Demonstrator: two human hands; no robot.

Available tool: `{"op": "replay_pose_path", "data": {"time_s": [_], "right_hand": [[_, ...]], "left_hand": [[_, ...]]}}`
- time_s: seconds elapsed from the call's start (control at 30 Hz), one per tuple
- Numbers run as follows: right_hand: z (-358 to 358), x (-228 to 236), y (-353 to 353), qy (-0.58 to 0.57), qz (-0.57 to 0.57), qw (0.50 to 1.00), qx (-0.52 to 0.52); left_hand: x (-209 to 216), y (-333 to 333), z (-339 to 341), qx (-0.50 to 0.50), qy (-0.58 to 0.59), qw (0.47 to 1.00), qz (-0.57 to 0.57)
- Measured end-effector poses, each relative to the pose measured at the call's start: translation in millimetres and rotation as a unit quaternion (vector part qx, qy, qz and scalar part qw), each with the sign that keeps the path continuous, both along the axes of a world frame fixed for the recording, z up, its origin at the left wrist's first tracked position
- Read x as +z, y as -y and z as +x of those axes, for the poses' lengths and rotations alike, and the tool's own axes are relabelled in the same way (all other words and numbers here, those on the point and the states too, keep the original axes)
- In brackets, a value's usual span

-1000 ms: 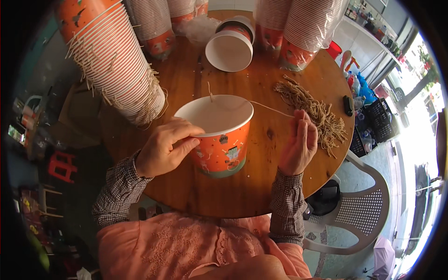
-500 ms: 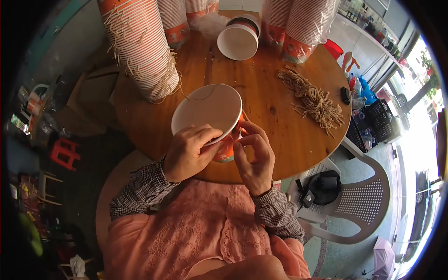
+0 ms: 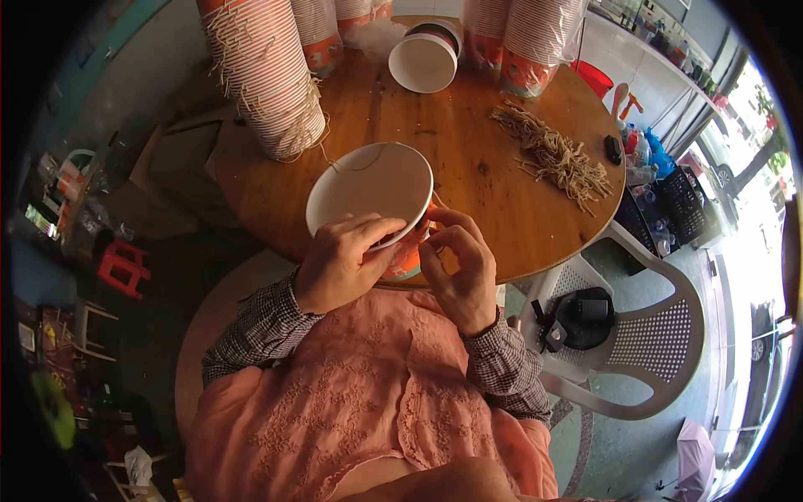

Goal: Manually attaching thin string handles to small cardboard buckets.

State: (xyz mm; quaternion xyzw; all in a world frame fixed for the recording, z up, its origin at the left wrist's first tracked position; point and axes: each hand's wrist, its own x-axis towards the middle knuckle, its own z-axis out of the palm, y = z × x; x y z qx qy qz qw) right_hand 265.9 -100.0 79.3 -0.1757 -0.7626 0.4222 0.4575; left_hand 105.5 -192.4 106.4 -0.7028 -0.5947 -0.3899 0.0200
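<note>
My left hand (image 3: 341, 263) grips the rim of a white-lined paper bucket (image 3: 368, 194), thumb outside and fingers over the edge. The bucket is tilted, its mouth facing me, with an orange printed outside. A thin strand of twine (image 3: 368, 161) lies across its far rim. At the bucket's right side my right hand (image 3: 460, 272) is closed in a pinch beside an orange-lit strand. The fingertips partly hide what they hold, which looks like the twine. A tall stack of paper buckets (image 3: 272, 84), draped with twine pieces, leans at the far left.
A bundle of cut twine (image 3: 556, 155) lies on the round wooden table (image 3: 460, 142) at the right, near a small black object (image 3: 614, 150). Another white bucket (image 3: 422, 64) lies on its side at the back, between plastic-wrapped stacks (image 3: 539, 42). A grey plastic chair (image 3: 652, 347) stands at the right.
The view has shifted slightly, so the table things sit a little higher. My left hand keeps its grip on the bucket. My right fingers have curled in more at the bucket's side.
</note>
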Motion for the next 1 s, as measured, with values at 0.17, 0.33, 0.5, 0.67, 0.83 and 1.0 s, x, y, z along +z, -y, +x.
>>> {"op": "replay_pose_path", "data": {"time_s": [0.17,0.33,0.5,0.67,0.83,1.0], "right_hand": [[5.3,-4.4,3.0,-0.005,0.003,1.0,0.0],[3.3,-9.1,7.2,0.001,0.09,0.994,-0.054],[1.9,-13.5,11.4,0.012,0.119,0.988,-0.094],[8.4,-26.6,2.7,0.104,0.15,0.978,-0.098],[9.3,-16.1,-19.9,0.011,0.201,0.956,-0.214],[-13.7,-10.8,-26.6,-0.042,0.25,0.955,-0.156]], "left_hand": [[0.2,1.9,7.1,-0.005,-0.019,1.0,0.015],[3.0,3.6,16.4,-0.004,-0.011,1.0,-0.004],[3.7,4.0,13.0,-0.007,-0.02,0.998,-0.05],[-1.7,1.8,8.0,0.01,-0.051,0.998,-0.03],[-22.1,-2.8,-7.2,0.001,-0.035,0.999,0.011],[-17.5,-4.9,-8.6,-0.061,-0.008,0.998,0.0]]}}
